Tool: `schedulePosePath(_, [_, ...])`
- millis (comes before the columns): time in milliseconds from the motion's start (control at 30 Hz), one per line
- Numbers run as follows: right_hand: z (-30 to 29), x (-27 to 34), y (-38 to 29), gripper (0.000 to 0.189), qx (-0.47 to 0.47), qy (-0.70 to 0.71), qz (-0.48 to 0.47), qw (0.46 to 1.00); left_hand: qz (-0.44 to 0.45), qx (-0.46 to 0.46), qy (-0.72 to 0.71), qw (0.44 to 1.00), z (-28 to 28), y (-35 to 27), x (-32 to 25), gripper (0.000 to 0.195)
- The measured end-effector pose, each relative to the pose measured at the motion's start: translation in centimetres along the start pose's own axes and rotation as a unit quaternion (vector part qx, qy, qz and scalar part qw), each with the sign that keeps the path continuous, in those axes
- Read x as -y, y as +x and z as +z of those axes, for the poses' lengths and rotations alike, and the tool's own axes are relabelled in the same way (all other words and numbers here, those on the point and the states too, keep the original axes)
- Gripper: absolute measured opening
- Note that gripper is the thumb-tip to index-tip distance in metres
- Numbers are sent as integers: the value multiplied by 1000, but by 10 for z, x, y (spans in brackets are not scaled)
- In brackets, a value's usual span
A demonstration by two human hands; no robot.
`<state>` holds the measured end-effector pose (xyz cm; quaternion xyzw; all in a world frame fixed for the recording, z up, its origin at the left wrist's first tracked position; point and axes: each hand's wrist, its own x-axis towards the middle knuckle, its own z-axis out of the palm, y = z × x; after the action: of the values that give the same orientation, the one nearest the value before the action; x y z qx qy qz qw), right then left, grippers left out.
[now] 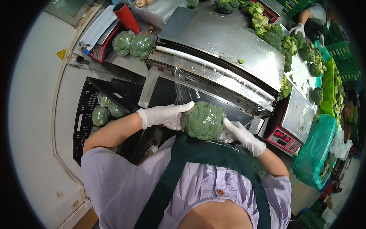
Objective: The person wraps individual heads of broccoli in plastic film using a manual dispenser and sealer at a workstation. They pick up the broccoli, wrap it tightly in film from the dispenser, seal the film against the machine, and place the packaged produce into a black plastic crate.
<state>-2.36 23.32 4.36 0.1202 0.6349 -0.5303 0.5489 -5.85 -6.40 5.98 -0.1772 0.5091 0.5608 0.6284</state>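
A large broccoli head (204, 120), with clear plastic film shining on its crown, is held between my two gloved hands in front of the apron. My left hand (168, 116) grips its left side, the thumb lying near the top edge. On the right side, my right hand (241, 134) presses with its fingers, and gathered film shows under them. Beyond the broccoli stands a steel film-wrapping machine (226, 48) with a white roller (200, 60). Thin clear film (183, 86) hangs from its front edge down towards the broccoli. The underside of the broccoli is hidden.
A black crate (81, 123) with wrapped broccoli stands at the left. Two wrapped heads (133, 45) lie beside a red tube (126, 18). At the right are a digital scale (297, 114), loose broccoli (273, 40), a green plastic bag (316, 151) and, farther off, a co-worker's gloved hand (298, 29).
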Motion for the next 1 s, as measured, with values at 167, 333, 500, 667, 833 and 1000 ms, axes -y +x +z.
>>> schedulePosePath(167, [41, -23, -41, 25, -199, -53, -164, 965, 100, -49, -73, 991, -5, -14, 24, 70])
schedulePosePath(333, [53, -35, -37, 29, -271, 119, -231, 927, 330, -356, 194, 853, 29, -15, 63, 36])
schedulePosePath(500, [25, -21, -14, 43, -428, 102, -242, 865, 465, -510, 269, 672, -17, 23, 48, 33])
schedulePosePath(667, [3, -57, 29, 38, -578, -384, -367, 620, 461, -568, 604, 315, -36, 61, 17, 5])
schedulePosePath(833, [8, -53, 40, 5, -515, -463, -375, 616, 546, -486, 533, 427, -3, 97, -1, 11])
schedulePosePath(1000, [6, -60, 52, 6, -518, -392, -449, 613, 589, -59, 149, 792, 13, 91, 11, 32])
